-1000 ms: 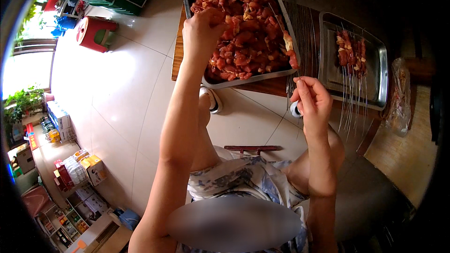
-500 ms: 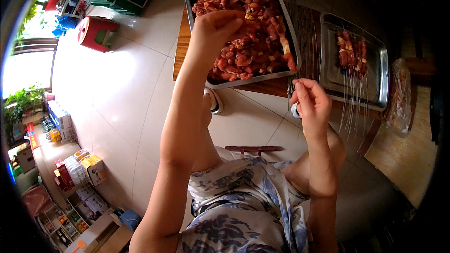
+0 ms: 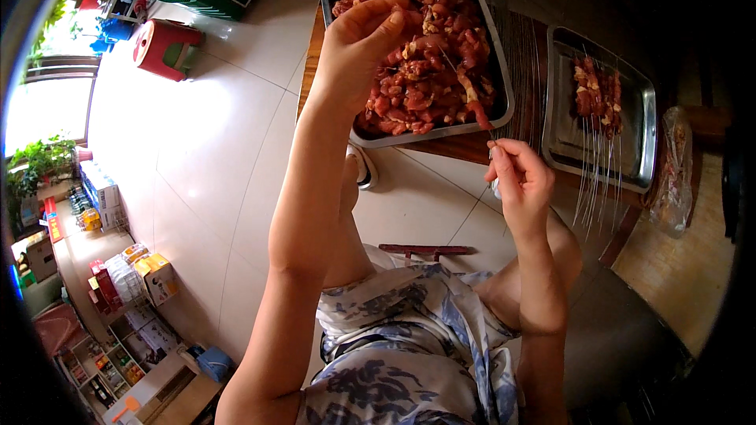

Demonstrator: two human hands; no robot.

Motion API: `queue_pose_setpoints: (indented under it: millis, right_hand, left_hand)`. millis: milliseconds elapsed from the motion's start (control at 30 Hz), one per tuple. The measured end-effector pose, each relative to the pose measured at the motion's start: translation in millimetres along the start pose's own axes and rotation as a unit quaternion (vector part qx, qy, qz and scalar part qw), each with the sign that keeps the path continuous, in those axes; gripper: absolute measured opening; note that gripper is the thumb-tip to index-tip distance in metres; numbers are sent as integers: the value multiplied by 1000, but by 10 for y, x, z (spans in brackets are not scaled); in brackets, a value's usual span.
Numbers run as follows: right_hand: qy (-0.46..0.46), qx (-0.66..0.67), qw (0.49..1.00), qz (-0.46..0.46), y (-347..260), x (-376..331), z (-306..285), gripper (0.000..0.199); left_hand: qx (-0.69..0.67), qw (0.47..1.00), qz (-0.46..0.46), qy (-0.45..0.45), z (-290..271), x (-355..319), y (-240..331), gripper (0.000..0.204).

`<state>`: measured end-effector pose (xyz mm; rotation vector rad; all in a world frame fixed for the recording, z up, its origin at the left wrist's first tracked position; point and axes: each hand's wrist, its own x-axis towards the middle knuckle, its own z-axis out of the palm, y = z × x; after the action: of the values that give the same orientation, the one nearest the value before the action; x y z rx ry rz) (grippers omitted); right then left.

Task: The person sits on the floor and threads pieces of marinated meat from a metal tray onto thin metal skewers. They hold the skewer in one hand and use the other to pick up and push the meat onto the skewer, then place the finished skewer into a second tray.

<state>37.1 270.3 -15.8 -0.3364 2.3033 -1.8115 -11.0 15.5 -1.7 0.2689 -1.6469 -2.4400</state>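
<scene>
Our left hand point(image 3: 364, 39) fingers pinch a meat piece point(image 3: 407, 17) over the tray point(image 3: 504, 102), up-left of the thin skewer point(image 3: 465, 86) pinched by our right hand point(image 3: 520, 181).

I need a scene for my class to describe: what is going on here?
A seated person is threading meat onto skewers. The left hand pinches a piece over a big tray of raw meat chunks. The right hand holds a thin skewer with meat on it. A smaller tray holds finished skewers.
</scene>
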Motion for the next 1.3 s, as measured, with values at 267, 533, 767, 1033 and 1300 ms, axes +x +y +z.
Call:
queue_pose_setpoints:
  millis: [267,533,767,1033,1300]
  right_hand:
    - [-14,-25,1000,-2,-12,1,6,11]
    - [-15,-15,1000,6,-25,-18,1,9]
    - [-19,-38,999,-1,-15,-9,-10,9]
    - [-31,-36,999,3,-26,-7,-15,9]
    - [-39,29,997,57,-3,-14,-6,11]
  left_hand:
    - [-26,1000,1,5,21,-14,5,29]
    - [40,998,41,36,43,-11,-19,29]
    - [62,996,51,37,110,-17,15,27]
    - [97,993,60,40,166,-36,12,24]
    - [-34,994,56,89,307,-100,-170,26]
